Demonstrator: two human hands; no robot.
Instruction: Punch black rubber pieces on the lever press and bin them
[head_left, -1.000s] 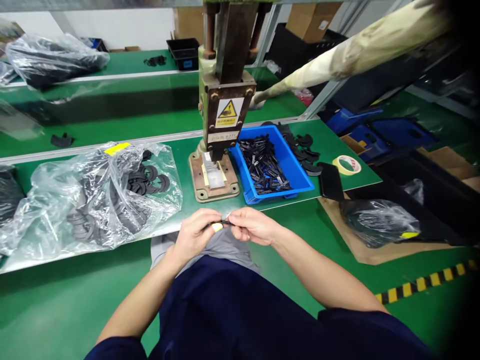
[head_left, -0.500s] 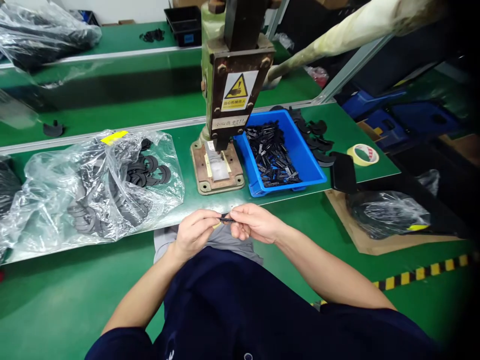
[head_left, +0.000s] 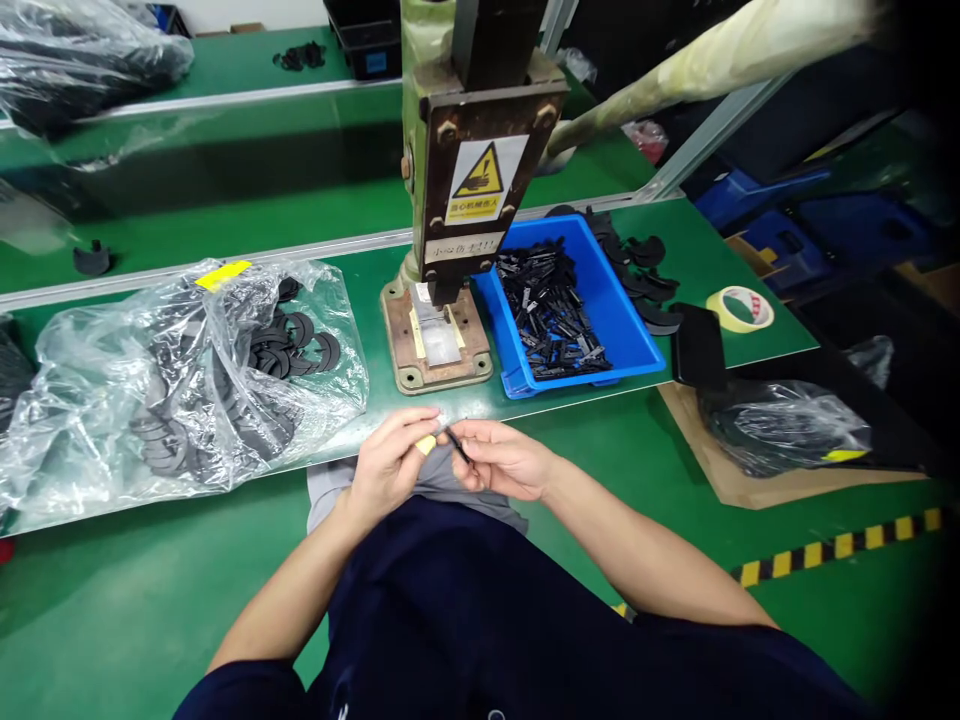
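Note:
In front of my lap, just below the bench edge, both hands meet. My left hand (head_left: 391,455) is closed on a small yellow-covered tool (head_left: 426,444) whose thin pale tip points right; its exact kind is too small to make out. My right hand (head_left: 510,460) pinches a slim black plastic part (head_left: 457,445), tilted, right at that tip. Beyond my hands stands a hand press (head_left: 465,200), its ram above a metal fixture (head_left: 441,345) on the base. Many similar slim black parts (head_left: 551,310) lie in a blue bin (head_left: 622,300) right of the press.
A clear plastic bag (head_left: 187,390) of curved black pieces covers the bench's left side. On the right are more curved black pieces (head_left: 649,285), a black phone-like slab (head_left: 698,345) and a tape roll (head_left: 741,309). The press lever (head_left: 675,85) reaches over the upper right.
The black part has turned from nearly level to slanting downward in my right hand. My left hand's yellow tool now shows more clearly, its tip against the part. The view has shifted slightly.

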